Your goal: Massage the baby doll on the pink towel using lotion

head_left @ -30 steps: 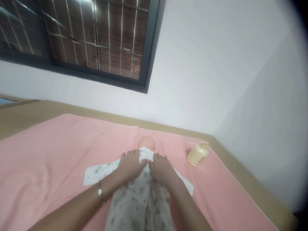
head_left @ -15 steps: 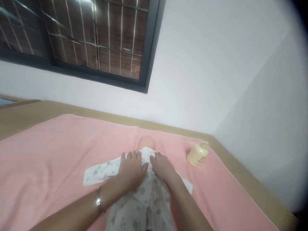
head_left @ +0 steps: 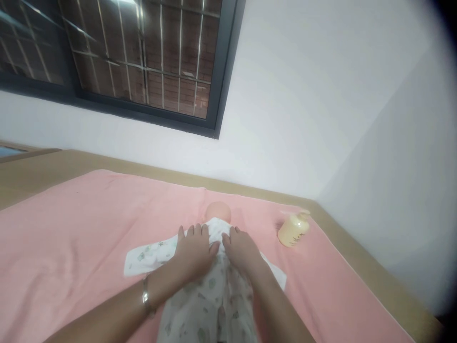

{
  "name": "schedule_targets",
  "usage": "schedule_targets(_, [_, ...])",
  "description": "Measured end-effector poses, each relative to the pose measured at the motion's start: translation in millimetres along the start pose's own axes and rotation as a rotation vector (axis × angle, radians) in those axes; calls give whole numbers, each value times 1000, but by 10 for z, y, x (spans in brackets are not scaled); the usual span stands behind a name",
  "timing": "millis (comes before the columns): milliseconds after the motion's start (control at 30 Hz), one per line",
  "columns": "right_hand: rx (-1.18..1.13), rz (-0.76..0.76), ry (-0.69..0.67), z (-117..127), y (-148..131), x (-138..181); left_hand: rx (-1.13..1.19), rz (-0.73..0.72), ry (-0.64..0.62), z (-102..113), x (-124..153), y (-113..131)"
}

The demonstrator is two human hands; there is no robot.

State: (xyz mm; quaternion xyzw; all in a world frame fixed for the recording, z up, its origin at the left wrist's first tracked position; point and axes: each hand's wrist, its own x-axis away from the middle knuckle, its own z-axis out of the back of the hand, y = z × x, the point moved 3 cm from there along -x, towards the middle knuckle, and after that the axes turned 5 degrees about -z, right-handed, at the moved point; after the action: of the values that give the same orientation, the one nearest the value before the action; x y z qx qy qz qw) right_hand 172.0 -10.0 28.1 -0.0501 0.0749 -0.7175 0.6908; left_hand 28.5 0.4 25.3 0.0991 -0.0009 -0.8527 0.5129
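A baby doll lies on a pink cloth, dressed in a white printed baby garment (head_left: 210, 290) with its sleeves spread to both sides. Its bald head (head_left: 218, 212) shows beyond the collar; the face cannot be made out. My left hand (head_left: 195, 250) rests flat on the left of the garment's upper part, fingers stretched forward and thumb pointing inward. Opposite it, my right hand (head_left: 243, 250) lies on the right of the chest, partly foreshortened, its fingers out flat. Both palms touch the fabric and grip nothing. A silvery bracelet (head_left: 145, 290) circles my left wrist.
A pale yellow pump bottle (head_left: 293, 229) stands on the pink cloth (head_left: 96, 209) right of the doll. Under the cloth is a wooden surface (head_left: 71, 162) that meets a white wall (head_left: 285, 119). A dark-framed window (head_left: 143, 62) with bars is at upper left.
My left hand has shifted very slightly to the left on the garment. My right hand, the doll and the bottle look nearly the same.
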Motion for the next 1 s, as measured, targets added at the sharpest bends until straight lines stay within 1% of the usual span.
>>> schedule_targets(100, [-124, -35, -47, -5, 51, -65, -47, 8, 30, -2, 45, 48])
schedule_targets(167, [-141, -39, -53, -8, 49, -67, -31, 9, 18, -10, 28, 37])
schedule_targets(333, [27, -26, 41, -21, -43, 48, 154, 53, -61, -10, -124, -103])
schedule_targets(400, [46, -15, 57, -22, -76, 98, 241, 65, -94, -5, -176, -152])
schedule_targets(467, [45, -14, 56, -20, -89, 121, 280, 69, -102, 1, -190, -171])
schedule_targets(533, [30, -18, 52, -23, -79, 104, 237, 56, -87, 5, -162, -154])
schedule_targets(600, [-6, -28, 48, -39, -45, 47, 140, 21, -66, 7, -104, -110])
schedule_targets(700, [-110, -34, 36, -78, 32, -70, 35, -21, -44, 11, -18, -44])
schedule_targets(767, [-173, -14, 17, -99, 66, -122, 33, -14, -40, 16, 6, -32])
schedule_targets(833, [-170, -2, 10, -100, 71, -126, 54, -12, -53, 19, -6, -40])
schedule_targets(1000, [-3, 0, 50, -42, -42, 38, 174, 47, -84, 10, -131, -124])
